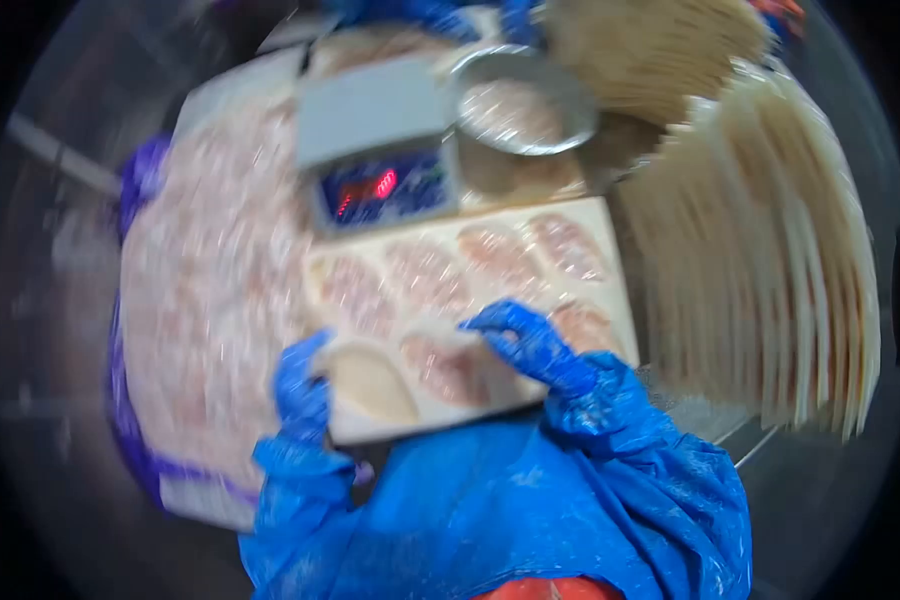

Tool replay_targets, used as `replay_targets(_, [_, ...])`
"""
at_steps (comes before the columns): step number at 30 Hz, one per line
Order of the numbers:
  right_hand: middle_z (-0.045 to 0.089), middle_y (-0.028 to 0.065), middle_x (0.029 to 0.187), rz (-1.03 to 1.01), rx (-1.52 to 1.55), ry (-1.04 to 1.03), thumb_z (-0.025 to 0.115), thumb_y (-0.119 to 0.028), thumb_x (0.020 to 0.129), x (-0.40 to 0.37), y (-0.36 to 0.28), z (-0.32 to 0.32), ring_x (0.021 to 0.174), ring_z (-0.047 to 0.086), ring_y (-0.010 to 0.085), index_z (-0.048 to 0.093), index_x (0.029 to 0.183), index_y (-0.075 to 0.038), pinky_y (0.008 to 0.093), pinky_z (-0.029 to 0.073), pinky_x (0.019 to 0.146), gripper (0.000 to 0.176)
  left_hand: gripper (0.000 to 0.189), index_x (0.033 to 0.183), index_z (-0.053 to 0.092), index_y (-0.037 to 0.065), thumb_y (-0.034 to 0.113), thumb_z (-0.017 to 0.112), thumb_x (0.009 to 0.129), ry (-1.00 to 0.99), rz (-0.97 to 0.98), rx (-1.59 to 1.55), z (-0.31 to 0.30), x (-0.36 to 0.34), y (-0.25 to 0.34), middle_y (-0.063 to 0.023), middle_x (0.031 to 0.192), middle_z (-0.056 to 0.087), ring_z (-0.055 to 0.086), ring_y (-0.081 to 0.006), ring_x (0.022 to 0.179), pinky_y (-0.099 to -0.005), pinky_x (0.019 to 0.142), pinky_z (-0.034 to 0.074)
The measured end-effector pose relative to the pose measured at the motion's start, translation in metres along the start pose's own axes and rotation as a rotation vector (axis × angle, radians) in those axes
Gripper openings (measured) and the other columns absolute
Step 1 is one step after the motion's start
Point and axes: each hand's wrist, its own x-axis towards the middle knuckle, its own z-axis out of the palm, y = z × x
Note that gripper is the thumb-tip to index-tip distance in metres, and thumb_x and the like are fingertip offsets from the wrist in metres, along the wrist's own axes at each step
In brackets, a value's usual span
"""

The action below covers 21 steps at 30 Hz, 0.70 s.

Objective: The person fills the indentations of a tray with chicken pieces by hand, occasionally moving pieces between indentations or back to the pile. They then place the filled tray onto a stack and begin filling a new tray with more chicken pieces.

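A pale tray with oval hollows lies in front of me, tilted in the view. Most hollows hold pink raw minced meat portions, such as one meat portion in the near row. The near-left hollow is bare. My left hand, in a blue glove, is at the tray's left edge beside that hollow, thumb apart from its fingers. Over the near row, my gloved right hand reaches leftward, fingers stretched and apart from the thumb, by the meat portion. Blur hides whether it touches the meat.
Raw meat heaps on the left above purple plastic. Behind the tray stand a scale with a lit red display and a metal bowl with meat. Stacked pale trays rise at right. Blue-gloved hands show at the back.
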Motion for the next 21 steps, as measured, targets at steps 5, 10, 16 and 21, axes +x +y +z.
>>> replay_targets(5, [0.063,0.0143,0.096,-0.032,-0.175,-0.162,0.058,-0.011,0.084,0.007,-0.017,0.01,0.09,0.059,0.032,0.066,0.107,-0.009,0.0388,0.047,0.082,0.024,0.047,0.123,0.058,0.003,-0.006,0.055,0.077,-0.129,-0.6,-0.457,0.025,-0.009,0.048,-0.0102,0.119,0.062,0.055,-0.0151,0.107,-0.0294,0.09,0.044])
replay_targets(10, [0.062,0.0145,0.102,-0.031,-0.221,-0.348,0.058,-0.012,0.084,0.01,-0.029,0.029,0.095,0.058,0.0324,0.065,0.11,-0.008,0.0409,0.046,0.085,0.027,0.048,0.124,0.058,0.009,0.0,0.06,0.077,0.104,-0.174,-0.158,0.038,-0.013,0.005,-0.0071,0.113,0.063,0.055,-0.021,0.105,-0.0334,0.089,0.043])
replay_targets(16, [0.059,0.0128,0.105,-0.196,-0.76,-0.192,0.061,-0.018,0.079,0.047,-0.033,0.128,0.102,0.053,0.032,0.053,0.124,-0.009,0.0432,0.039,0.091,0.047,0.021,0.098,0.067,0.008,0.018,0.064,0.079,-0.256,-0.068,0.331,0.044,-0.027,-0.008,-0.0138,0.098,0.064,0.058,-0.0332,0.088,-0.0412,0.08,0.046])
replay_targets(21, [0.059,0.0056,0.081,-0.435,-0.802,-0.212,0.056,-0.016,0.078,0.019,-0.006,0.116,0.086,0.055,0.0247,0.066,0.104,-0.017,0.0407,0.039,0.081,0.028,0.029,0.101,0.068,0.007,0.019,0.069,0.075,-0.3,-0.062,0.08,0.022,-0.041,-0.006,-0.0125,0.119,0.059,0.051,-0.0335,0.108,-0.0426,0.094,0.042])
